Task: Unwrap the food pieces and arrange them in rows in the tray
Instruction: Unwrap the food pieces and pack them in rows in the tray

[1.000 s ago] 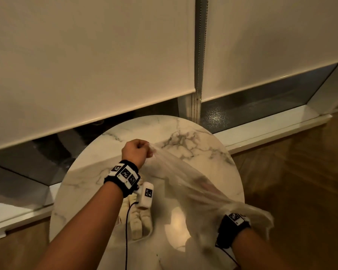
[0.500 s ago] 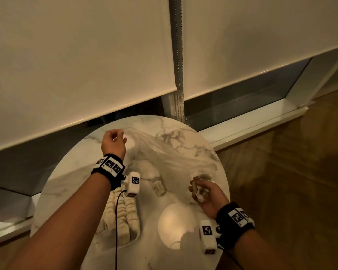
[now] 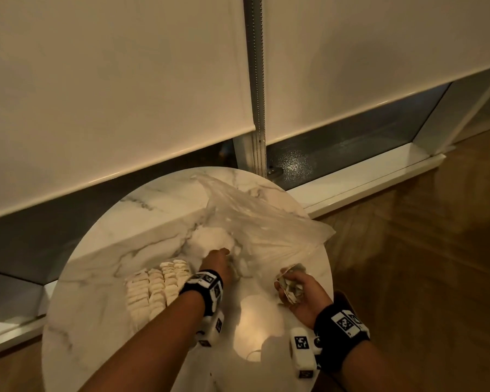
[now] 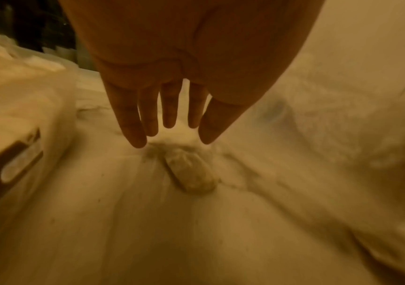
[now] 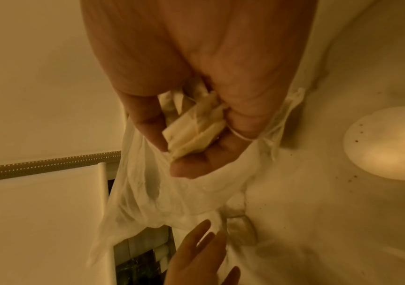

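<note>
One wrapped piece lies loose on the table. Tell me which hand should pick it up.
Left. The left hand hovers open, its fingers just short of the wrapped piece on the table. The right hand already holds crumpled wrappers in its grip and sits farther off.

Tray (image 3: 153,290) left on table (image 3: 102,278), plastic bag (image 3: 260,222) behind, wrapped piece (image 4: 191,173) between
</note>
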Tool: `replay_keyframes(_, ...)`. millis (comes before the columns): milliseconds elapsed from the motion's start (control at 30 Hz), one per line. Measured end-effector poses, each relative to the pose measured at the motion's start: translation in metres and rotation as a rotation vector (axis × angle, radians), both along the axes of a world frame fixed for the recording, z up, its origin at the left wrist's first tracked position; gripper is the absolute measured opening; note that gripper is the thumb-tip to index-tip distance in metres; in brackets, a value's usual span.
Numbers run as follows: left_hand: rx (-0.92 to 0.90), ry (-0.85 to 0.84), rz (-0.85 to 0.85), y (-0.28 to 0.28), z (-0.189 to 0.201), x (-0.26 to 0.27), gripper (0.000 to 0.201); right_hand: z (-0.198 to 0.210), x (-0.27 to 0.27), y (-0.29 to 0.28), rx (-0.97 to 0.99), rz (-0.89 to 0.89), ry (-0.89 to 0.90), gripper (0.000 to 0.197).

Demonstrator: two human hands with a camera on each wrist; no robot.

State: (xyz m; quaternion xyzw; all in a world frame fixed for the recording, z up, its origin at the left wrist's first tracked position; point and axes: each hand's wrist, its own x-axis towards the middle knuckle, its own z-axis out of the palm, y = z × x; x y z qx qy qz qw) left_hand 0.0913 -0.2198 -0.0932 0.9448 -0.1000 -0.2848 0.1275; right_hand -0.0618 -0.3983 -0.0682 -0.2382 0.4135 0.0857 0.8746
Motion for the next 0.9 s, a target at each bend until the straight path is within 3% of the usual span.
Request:
replay_keyframes(100, 0.1, -0.005, -0.07, -0.009, -0.016, -0.01, 0.034, 0.004, -0.002, 0.001, 0.029, 0.015, -0.001, 0.01)
replay_keyframes(267, 0.217, -0.044, -0.094, -0.019, -0.027, -0.022, 0.036, 0.001, -0.008, -0.005, 0.104, -0.012, 0.022, 0.009)
replay_keyframes(500, 0.15, -0.012, -0.047, -0.01, -0.019, -0.038, 0.035, 0.004, -0.015, -0.001, 0.174, 0.025, 0.002, 0.009)
replay_keyframes(700, -0.205, 0.014, 0.14, 0.01, 0.015, -0.078, 0.019, 0.022, -0.018, 0.019, 0.209, 0.1, -0.032, 0.008)
replay_keyframes(800, -0.475, 0.112, 0.382, 0.029, 0.012, -0.103, 0.015, 0.038, -0.015, 0.04, 0.201, 0.173, -0.045, 0.009)
replay_keyframes(900, -0.788, 0.318, 0.753, 0.044, 0.017, -0.124, 0.016, 0.058, -0.008, 0.067, 0.206, 0.255, -0.093, 0.011)
